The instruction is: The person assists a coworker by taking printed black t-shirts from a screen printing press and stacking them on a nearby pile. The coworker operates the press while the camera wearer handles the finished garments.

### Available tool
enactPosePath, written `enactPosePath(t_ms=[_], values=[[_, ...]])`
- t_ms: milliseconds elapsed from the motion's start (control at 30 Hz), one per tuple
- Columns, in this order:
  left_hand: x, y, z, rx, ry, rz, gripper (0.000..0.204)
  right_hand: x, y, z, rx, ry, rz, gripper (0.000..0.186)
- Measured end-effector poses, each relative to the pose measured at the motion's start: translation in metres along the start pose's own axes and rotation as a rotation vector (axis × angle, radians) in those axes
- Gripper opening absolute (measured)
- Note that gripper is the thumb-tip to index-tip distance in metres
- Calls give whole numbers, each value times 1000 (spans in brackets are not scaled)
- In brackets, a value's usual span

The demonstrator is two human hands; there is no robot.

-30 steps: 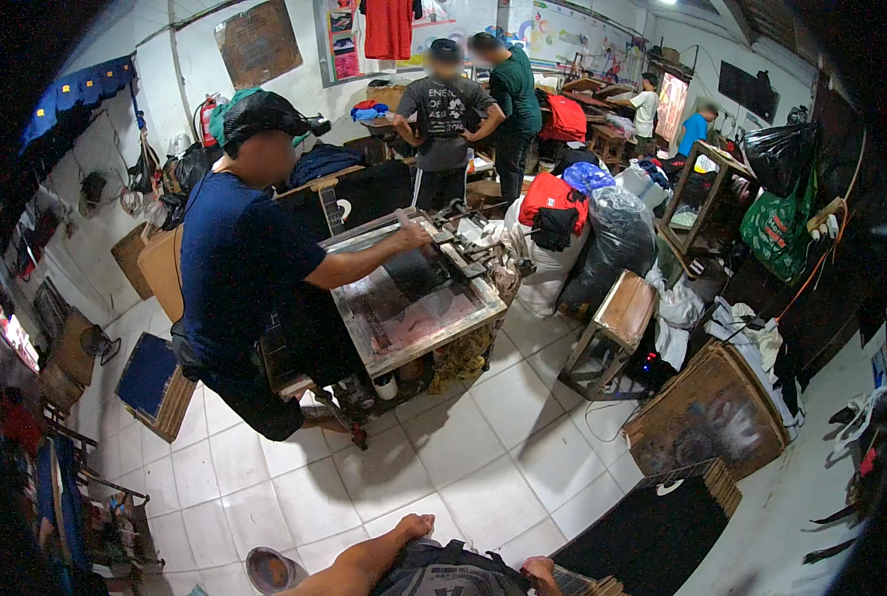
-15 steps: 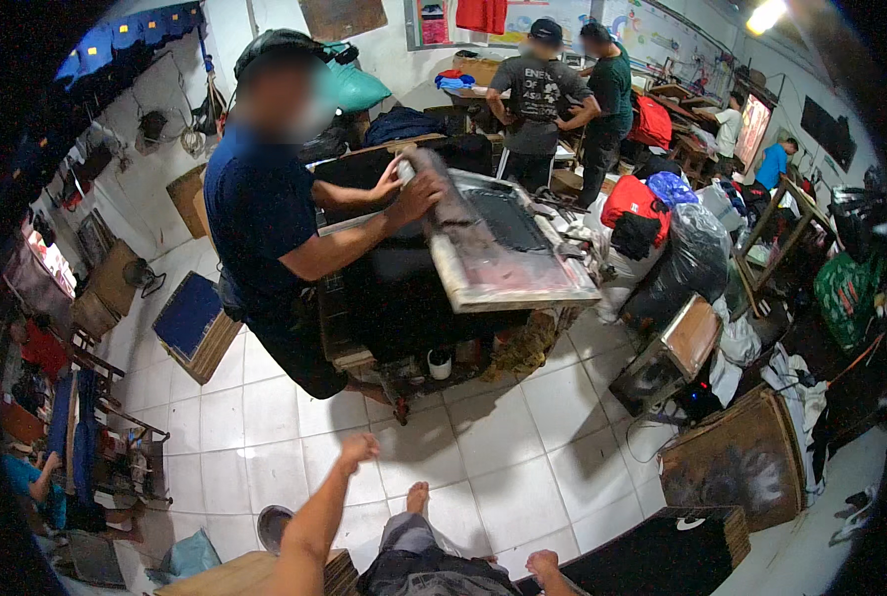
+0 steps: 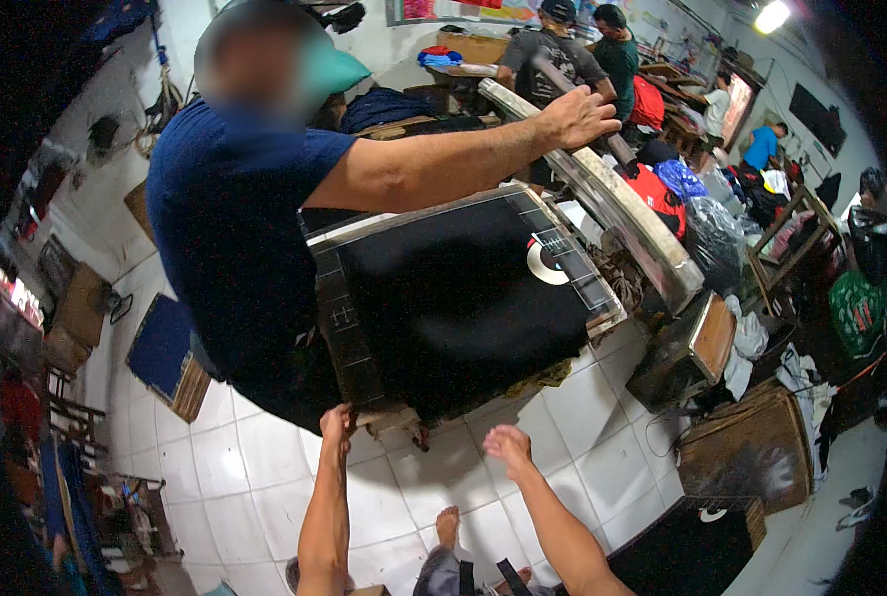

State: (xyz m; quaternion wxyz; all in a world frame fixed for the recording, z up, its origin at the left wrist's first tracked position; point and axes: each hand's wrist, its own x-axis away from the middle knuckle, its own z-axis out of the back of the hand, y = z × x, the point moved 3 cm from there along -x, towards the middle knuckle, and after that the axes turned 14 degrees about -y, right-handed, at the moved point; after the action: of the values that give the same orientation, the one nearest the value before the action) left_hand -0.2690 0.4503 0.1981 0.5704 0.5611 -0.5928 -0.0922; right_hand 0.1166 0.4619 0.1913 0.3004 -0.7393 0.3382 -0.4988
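Observation:
My left hand (image 3: pixel 336 429) has its fingers curled on the near-left corner of a flat board (image 3: pixel 443 318) covered in black fabric, with a round white print near its right side and clear strips along both sides. My right hand (image 3: pixel 508 445) is open in the air below the board's front edge, fingers apart and holding nothing. Above the board a co-worker (image 3: pixel 225 228) in navy holds up a screen frame (image 3: pixel 674 260) and a squeegee (image 3: pixel 619 149) with an outstretched arm.
A wooden box (image 3: pixel 707 343) and bagged goods (image 3: pixel 712 238) stand at the right. Stacked black-covered boards (image 3: pixel 687 551) lie at lower right, blue-topped boards (image 3: pixel 160 353) at left on the tiled floor (image 3: pixel 563 407). Other people (image 3: pixel 761 149) work at the back.
I am closer to the table, and both my hands have risen toward it. The co-worker has lifted the screen up and rightward, uncovering the black-covered board.

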Motion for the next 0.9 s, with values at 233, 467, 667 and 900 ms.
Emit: enactPosePath(t_ms=[233,467,667,900], values=[[25,44,-39,49,-293,14,23,-112,-70,-44,-801,-246,256,32],[35,27,-49,242,-467,143,14,-86,-90,-20,-712,-196,477,36],[106,-19,-79,382,-514,129,34,70,-72,50,-664,-21,466,34],[323,-105,-129,243,-622,114,50,301,-34,147,-661,54,538,44]])
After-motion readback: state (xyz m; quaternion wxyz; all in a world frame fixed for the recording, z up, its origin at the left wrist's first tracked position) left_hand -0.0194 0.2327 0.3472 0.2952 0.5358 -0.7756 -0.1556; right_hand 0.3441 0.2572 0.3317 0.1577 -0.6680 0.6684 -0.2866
